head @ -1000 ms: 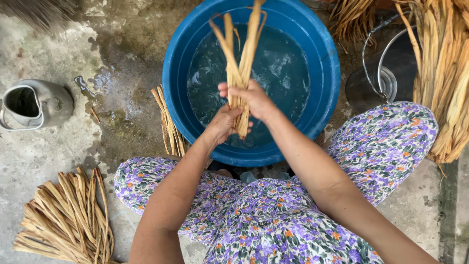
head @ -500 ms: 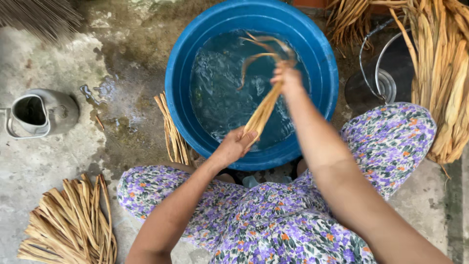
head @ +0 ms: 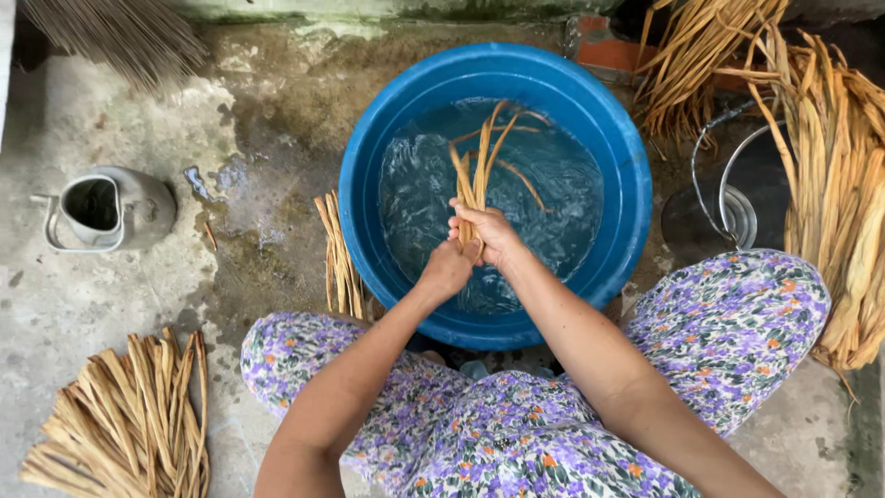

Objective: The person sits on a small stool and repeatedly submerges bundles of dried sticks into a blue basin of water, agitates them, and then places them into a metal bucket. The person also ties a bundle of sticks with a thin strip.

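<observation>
A round blue basin [head: 627, 175] full of water stands on the concrete in front of me. Both hands meet over its near half, gripping one small bundle of tan straw strips [head: 479, 166]. My left hand [head: 445, 270] clasps the bundle's lower end, and my right hand [head: 489, 232] grips just above it. The strips fan out away from me, their far ends trailing on the rippling water.
A short bundle of strips [head: 339, 263] lies beside the basin's left wall. A larger pile [head: 124, 424] lies at lower left, a grey metal jug [head: 103, 210] at left. Long dry straw [head: 839, 203] and a dark pot with a wire handle [head: 728, 198] stand at right.
The bundle, held upright above the basin a second ago, has swung down into the water. Both hands have come back together over the basin's near half.
</observation>
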A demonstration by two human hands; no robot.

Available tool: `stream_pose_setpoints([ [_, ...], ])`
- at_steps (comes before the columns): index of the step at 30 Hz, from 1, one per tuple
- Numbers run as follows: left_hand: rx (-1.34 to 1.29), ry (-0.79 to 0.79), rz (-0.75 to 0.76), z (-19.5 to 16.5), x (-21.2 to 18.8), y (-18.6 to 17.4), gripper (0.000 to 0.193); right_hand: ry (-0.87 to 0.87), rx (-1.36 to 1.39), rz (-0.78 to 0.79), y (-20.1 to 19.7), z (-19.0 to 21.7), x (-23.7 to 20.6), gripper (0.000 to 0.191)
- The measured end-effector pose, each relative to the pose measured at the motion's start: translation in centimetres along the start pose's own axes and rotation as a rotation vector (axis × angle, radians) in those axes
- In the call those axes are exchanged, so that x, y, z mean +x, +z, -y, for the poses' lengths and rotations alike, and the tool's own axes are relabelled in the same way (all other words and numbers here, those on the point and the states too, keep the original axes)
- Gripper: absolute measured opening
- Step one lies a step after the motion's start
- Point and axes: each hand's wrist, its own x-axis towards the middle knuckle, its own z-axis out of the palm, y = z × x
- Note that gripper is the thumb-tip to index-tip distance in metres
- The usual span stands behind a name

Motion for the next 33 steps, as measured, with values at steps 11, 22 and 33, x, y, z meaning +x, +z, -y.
stream_pose_setpoints([
  [11,-0.320,0.038,0.204,-3.4,-9.0,-11.4,0.039,-0.325,0.356,-0.453,-15.3,16.4,0.9,0.045],
  [22,0.046,-0.072,0.098,-0.1,-0.5,-1.5,0.047,-0.006,-0.058,0.087,-0.5,-0.9,0.8,0.042],
  [33,-0.033,0.029,0.000,1.0,2.5,0.2,0.050,-0.096,-0.161,-0.433,-13.9,7.6,2.6,0.069],
])
